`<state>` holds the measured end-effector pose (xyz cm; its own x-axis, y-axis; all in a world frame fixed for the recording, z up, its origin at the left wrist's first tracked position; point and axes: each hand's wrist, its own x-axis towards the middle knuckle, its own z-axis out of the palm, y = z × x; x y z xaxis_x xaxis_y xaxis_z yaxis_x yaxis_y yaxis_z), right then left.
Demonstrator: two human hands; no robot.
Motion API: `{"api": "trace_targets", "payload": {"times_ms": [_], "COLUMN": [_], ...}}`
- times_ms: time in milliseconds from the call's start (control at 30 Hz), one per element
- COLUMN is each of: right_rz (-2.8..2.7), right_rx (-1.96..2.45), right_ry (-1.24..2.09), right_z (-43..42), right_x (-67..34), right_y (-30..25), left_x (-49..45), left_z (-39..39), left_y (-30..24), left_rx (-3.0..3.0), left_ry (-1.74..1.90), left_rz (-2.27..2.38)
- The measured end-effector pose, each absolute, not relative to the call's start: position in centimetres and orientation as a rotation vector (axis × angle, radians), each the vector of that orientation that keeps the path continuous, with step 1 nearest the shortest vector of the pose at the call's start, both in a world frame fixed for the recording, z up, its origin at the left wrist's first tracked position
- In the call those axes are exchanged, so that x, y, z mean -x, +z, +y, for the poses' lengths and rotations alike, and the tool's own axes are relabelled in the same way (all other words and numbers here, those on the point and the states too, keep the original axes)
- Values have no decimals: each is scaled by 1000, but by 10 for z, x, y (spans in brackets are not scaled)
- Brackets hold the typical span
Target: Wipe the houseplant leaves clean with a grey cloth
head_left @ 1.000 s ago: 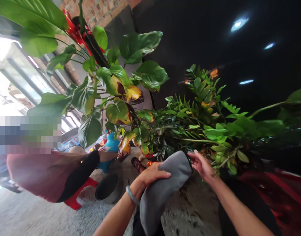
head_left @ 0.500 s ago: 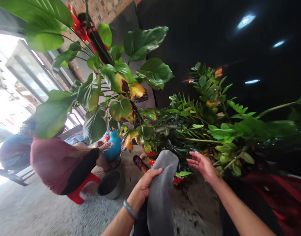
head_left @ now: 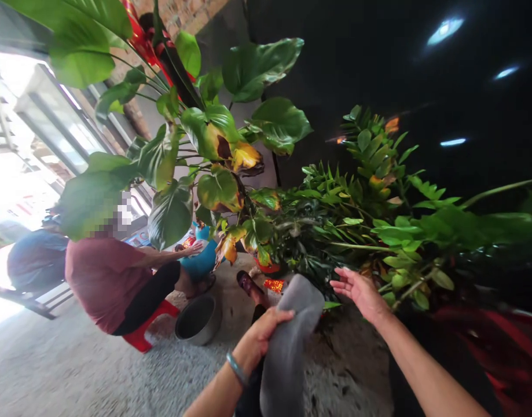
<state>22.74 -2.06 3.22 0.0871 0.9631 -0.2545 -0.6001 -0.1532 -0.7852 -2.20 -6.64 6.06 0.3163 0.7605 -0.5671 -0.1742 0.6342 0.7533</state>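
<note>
A grey cloth hangs from my left hand, its thumb lying over the near side and its other fingers hidden behind. The cloth's upper end stands up above the hand and the rest drops toward the bottom edge. On that wrist is a pale bangle. My right hand is open, fingers apart, with nothing in it. It is held to the right of the cloth, apart from it, close to the low green plants. A shiny red-orange packet lies on the ground beyond the cloth.
A tall leafy plant with some yellowed leaves rises ahead. At left a person sits on a red stool, one hand by a blue rounded object. A grey basin stands on the floor. A dark glossy wall is behind.
My left hand and the cloth have shifted slightly right, and the cloth's top leans further right. More of the red-orange packet shows. The seated person's head has turned. My right hand stays put.
</note>
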Motion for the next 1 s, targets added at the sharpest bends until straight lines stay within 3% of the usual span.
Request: {"api": "trace_targets", "payload": {"times_ms": [133, 300, 567, 833, 1000], "right_rz": [-472, -486, -488, -517, -608], "right_rx": [932, 896, 1057, 1088, 1084], "right_ry": [1446, 1422, 1412, 1366, 1335], "right_z": [-21, -17, -19, -19, -20], "right_x": [-232, -230, -229, -225, -220], "right_y": [32, 30, 28, 35, 38], "left_x": [37, 46, 22, 47, 8], "left_z": [-77, -28, -71, -44, -43], "left_y": [92, 150, 49, 112, 86], "left_rx": [-702, -636, -729, -525, -536], "left_ry": [809, 1159, 645, 994, 854], "left_rz": [1009, 1149, 1167, 1191, 1281]}}
